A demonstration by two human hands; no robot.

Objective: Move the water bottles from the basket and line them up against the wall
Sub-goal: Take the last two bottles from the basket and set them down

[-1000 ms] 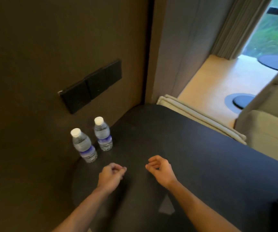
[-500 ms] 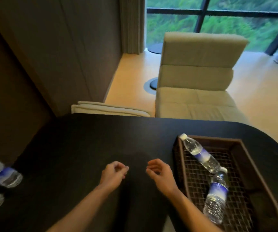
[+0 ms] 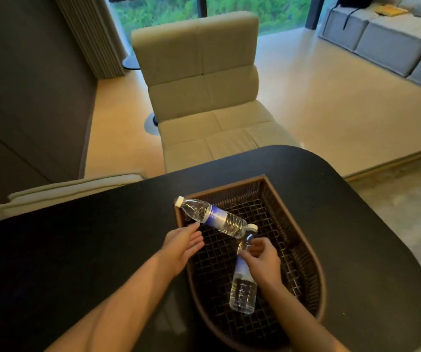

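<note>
Both hands, fisted before, now reach the basket (image 3: 303,252): left hand (image 3: 182,246) open beside the far bottle (image 3: 213,216), right hand (image 3: 261,260) curling round the near bottle (image 3: 243,290).

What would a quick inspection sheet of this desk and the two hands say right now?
Surface: dark table with a rounded end, bare apart from the basket.
Job's things: brown wire basket holds two water bottles lying down; far bottle rests its cap end on the basket's rim, near bottle points toward it.
Clutter: nothing seen.
Hands: left hand open, fingertips at the far bottle; right hand curled at the near bottle's neck, grip not clearly closed.
Cables: a dark cord hangs over the grey sofa.
Surroundings: beige lounge chair behind the table, window with greenery, light floor.
</note>
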